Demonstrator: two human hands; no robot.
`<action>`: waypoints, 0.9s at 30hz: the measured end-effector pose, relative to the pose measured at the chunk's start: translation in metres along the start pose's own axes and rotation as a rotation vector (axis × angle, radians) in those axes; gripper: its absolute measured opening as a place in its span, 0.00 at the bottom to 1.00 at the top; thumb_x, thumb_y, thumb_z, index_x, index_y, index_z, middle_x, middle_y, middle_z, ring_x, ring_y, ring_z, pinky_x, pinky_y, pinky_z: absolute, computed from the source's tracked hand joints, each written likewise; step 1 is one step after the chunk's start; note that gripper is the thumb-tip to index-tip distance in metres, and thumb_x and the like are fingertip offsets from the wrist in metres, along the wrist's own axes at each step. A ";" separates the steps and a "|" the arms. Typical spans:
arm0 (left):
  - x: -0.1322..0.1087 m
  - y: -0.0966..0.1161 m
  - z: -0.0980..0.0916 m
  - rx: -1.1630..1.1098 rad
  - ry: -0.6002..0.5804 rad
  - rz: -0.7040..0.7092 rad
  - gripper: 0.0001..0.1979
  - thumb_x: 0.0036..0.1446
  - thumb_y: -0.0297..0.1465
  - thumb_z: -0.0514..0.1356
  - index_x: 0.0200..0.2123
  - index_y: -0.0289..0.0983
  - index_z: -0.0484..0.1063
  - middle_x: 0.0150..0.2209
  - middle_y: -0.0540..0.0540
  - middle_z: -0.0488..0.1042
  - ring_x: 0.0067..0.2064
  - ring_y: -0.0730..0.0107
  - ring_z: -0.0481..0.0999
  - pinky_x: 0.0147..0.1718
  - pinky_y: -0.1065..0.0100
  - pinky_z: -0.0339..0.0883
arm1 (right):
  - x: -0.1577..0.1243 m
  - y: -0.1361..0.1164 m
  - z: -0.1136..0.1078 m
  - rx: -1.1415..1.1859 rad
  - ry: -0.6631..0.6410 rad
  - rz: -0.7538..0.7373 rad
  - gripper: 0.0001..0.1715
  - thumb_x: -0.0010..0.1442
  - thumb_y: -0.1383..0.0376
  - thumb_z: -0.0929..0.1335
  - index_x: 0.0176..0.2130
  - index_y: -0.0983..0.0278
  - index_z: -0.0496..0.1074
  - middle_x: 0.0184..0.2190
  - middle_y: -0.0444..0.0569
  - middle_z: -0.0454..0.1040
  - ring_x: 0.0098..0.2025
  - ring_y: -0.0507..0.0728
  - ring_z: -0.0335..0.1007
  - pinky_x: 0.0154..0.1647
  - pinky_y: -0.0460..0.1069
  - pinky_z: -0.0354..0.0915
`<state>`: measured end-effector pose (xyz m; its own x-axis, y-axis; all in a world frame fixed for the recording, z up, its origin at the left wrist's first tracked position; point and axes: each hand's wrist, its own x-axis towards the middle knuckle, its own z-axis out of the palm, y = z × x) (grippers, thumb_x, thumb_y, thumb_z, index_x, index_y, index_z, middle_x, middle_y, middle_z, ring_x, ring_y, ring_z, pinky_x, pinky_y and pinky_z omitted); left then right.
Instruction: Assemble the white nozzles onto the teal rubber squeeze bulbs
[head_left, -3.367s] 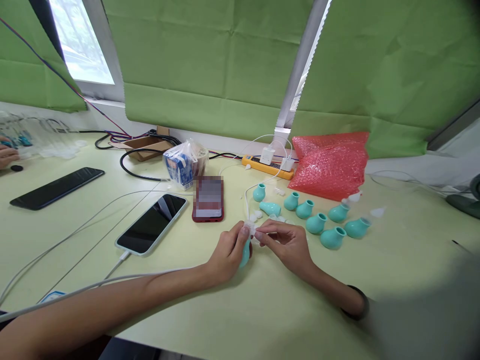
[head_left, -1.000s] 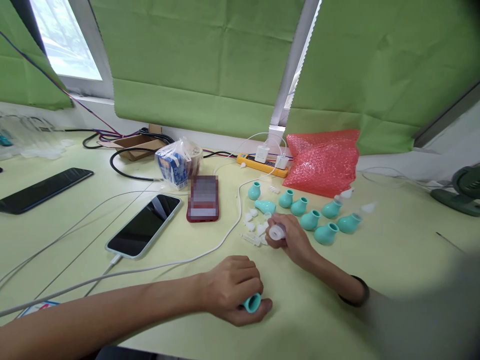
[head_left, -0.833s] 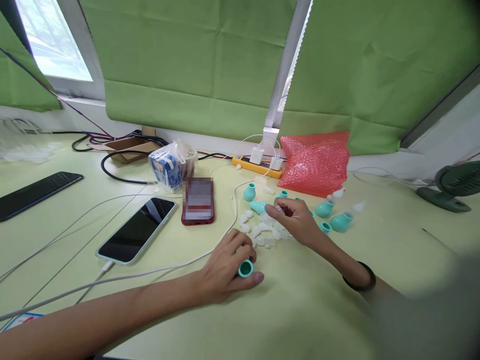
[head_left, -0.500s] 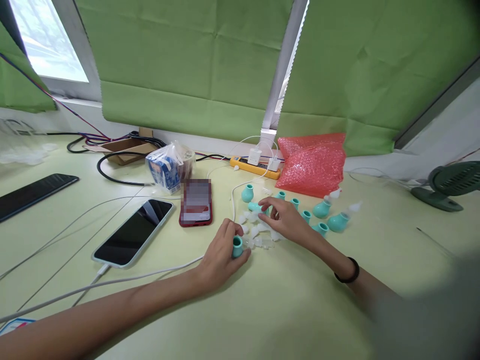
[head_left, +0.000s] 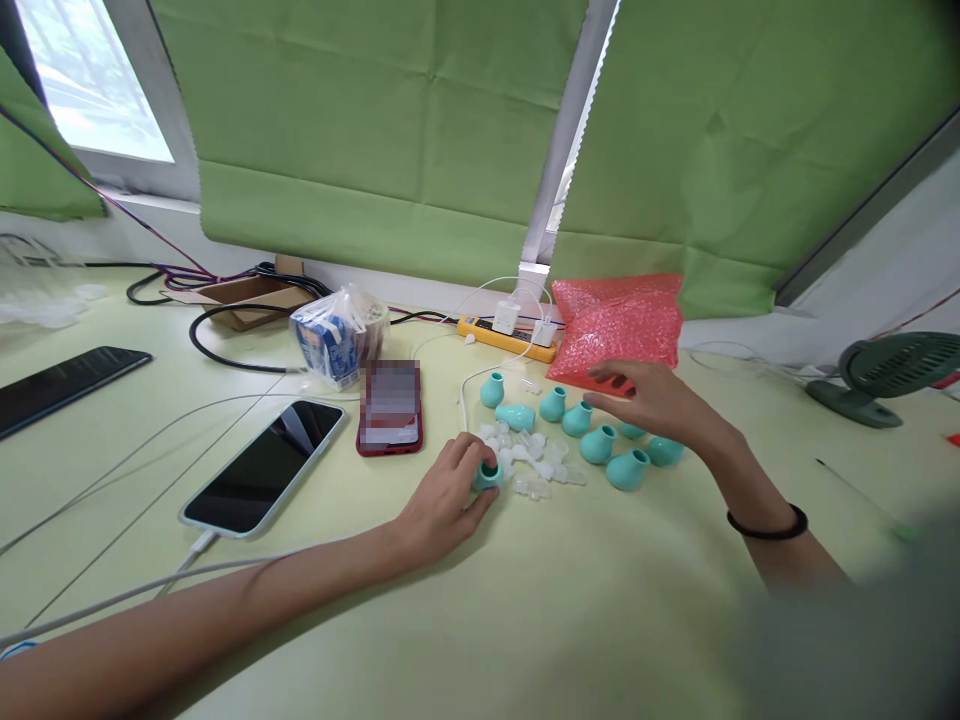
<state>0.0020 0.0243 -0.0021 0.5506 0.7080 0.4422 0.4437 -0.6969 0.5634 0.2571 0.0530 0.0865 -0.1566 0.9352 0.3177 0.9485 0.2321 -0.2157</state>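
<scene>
My left hand [head_left: 442, 500] is closed round a small teal squeeze bulb [head_left: 486, 480], its open neck facing up. Just right of it lies a loose pile of translucent white plastic tips [head_left: 532, 455]. My right hand [head_left: 652, 400] hovers above the right-hand bulbs, thumb and fingers apart, nothing seen between them. Several more teal bulbs [head_left: 598, 444] stand around the pile, one lying on its side [head_left: 515, 416]. Under the right hand, bulbs [head_left: 664, 451] are partly covered, and their tops are hidden.
A red bubble-wrap bag [head_left: 611, 325] lies behind the bulbs, beside a yellow power strip [head_left: 506, 338] with chargers. To the left are a red-cased phone [head_left: 391, 405], a charging phone [head_left: 266, 468] and a plastic-wrapped package [head_left: 337, 335]. A green fan [head_left: 892, 375] stands right.
My right hand has moved right and back, away from the white tips to over the right-hand bulbs. My left hand keeps its bulb, shifted slightly.
</scene>
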 end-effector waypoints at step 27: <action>0.001 0.010 -0.003 0.087 0.183 0.337 0.15 0.49 0.24 0.52 0.42 0.35 0.54 0.48 0.37 0.52 0.50 0.56 0.54 0.47 0.53 0.55 | -0.019 0.106 0.040 -0.721 0.430 -0.060 0.18 0.51 0.64 0.59 0.15 0.67 0.64 0.13 0.46 0.66 0.17 0.50 0.60 0.18 0.45 0.44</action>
<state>0.0049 0.0191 0.0061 0.5442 0.4409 0.7137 0.3219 -0.8954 0.3077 0.3497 0.0707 0.0212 -0.2322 0.7097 0.6651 0.9085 -0.0860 0.4089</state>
